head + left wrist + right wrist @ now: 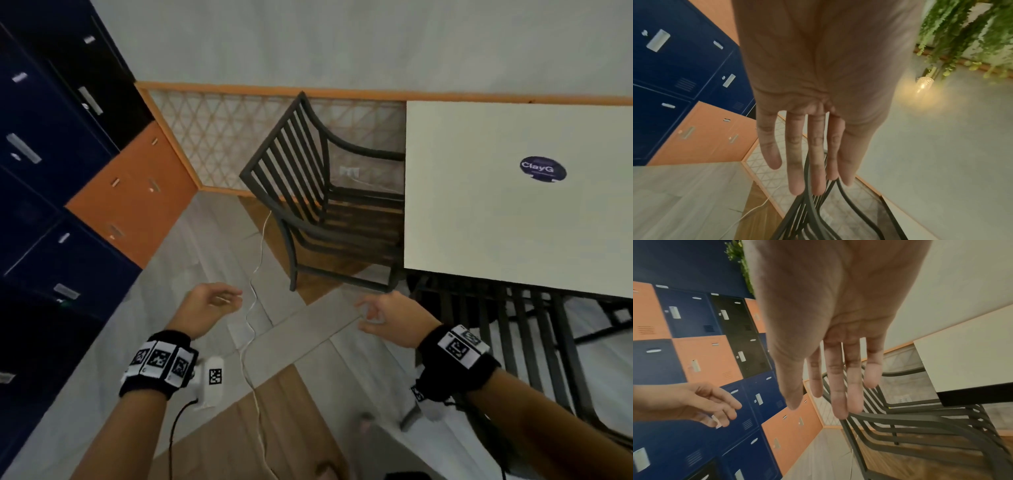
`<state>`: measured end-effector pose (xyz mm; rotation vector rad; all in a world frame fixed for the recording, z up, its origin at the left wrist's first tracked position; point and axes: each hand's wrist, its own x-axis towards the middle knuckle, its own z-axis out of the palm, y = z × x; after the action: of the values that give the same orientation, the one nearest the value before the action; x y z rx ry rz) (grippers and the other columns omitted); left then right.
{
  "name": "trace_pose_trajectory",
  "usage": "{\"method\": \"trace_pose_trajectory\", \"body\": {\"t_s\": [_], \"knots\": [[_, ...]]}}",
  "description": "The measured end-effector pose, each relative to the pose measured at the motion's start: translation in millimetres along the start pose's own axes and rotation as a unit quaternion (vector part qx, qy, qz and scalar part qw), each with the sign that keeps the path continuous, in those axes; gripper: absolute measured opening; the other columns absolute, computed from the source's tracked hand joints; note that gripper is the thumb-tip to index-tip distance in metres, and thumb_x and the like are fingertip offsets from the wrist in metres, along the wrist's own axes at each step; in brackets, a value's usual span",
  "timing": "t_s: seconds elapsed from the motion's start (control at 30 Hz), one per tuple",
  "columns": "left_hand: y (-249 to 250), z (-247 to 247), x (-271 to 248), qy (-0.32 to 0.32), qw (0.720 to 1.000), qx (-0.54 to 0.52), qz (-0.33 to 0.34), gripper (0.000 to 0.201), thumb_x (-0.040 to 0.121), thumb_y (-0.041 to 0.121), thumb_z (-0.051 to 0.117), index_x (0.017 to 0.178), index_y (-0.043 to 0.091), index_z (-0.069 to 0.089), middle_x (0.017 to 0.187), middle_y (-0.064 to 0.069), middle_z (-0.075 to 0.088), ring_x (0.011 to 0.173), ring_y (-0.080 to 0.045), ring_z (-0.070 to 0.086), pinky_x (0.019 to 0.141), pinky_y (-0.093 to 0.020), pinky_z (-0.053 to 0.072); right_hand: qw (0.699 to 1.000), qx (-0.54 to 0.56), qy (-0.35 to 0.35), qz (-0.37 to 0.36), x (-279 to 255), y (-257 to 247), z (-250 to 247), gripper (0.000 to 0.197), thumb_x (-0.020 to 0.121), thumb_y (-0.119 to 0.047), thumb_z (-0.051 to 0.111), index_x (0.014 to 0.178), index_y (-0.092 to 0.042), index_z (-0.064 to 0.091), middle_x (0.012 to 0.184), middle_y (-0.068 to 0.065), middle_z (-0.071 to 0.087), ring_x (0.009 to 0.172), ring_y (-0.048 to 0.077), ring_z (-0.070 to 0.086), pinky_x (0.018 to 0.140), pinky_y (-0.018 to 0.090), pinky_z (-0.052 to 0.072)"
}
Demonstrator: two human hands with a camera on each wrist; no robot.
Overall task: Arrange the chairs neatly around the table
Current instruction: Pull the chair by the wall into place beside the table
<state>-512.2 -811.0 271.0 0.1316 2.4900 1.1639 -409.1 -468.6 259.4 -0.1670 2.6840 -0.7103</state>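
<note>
Hands (209,301) loose, off chair (308,192)

the floor (191,260) is pale grey plank with brown wood-toned patches. a dark slatted chair (329,202) stands on one such patch, at the short end of the white table (479,212), its seat partly under the tabletop. a second dark chair (534,346) stands on the floor at the table's near long side. a thin white cable (255,294) trails over the floor beside the first chair, on the side away from the table. on the tabletop lies a dark blue oval sticker (543,169).
</note>
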Motion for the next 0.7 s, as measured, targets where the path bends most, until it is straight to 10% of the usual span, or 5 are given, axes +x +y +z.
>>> {"method": "trace_pose_trajectory", "body": {"t_s": [0.23, 0.53, 0.7], "knots": [[20.0, -19.6, 161.5, 0.05, 0.995, -0.087, 0.014, 0.04, 0.083, 0.0, 0.067, 0.122, 0.005, 0.058, 0.09, -0.011, 0.064, 0.091, -0.026, 0.059, 0.085, -0.032, 0.046, 0.996, 0.049, 0.022, 0.067, 110.7, 31.5, -10.6, 0.051, 0.081, -0.04, 0.06, 0.127, -0.029, 0.04, 0.085, 0.0, 0.067, 0.08, 0.019, 0.061, 0.076, 0.039, 0.052], [21.1, -32.1, 315.0, 0.144, 0.977, -0.152, -0.048, 0.05, 0.087, 0.012, 0.065, 0.133, 0.014, 0.047, 0.114, -0.006, 0.061, 0.111, -0.031, 0.058, 0.099, -0.053, 0.047, 0.991, 0.051, 0.01, 0.122, 267.2, 74.2, -32.7, 0.055, 0.082, -0.026, 0.06, 0.128, -0.025, 0.03, 0.097, 0.006, 0.062, 0.085, 0.027, 0.062, 0.067, 0.032, 0.043], [22.3, -32.8, 388.1, 0.134, 0.979, -0.136, -0.065, 0.056, 0.083, 0.029, 0.07, 0.133, 0.02, 0.046, 0.129, -0.008, 0.053, 0.115, -0.027, 0.054, 0.103, -0.047, 0.044, 0.984, 0.04, -0.005, 0.176, 344.9, 108.3, -25.8, 0.056, 0.081, -0.025, 0.06, 0.128, -0.024, 0.031, 0.117, 0.011, 0.056, 0.102, 0.031, 0.057, 0.08, 0.041, 0.05]]}}
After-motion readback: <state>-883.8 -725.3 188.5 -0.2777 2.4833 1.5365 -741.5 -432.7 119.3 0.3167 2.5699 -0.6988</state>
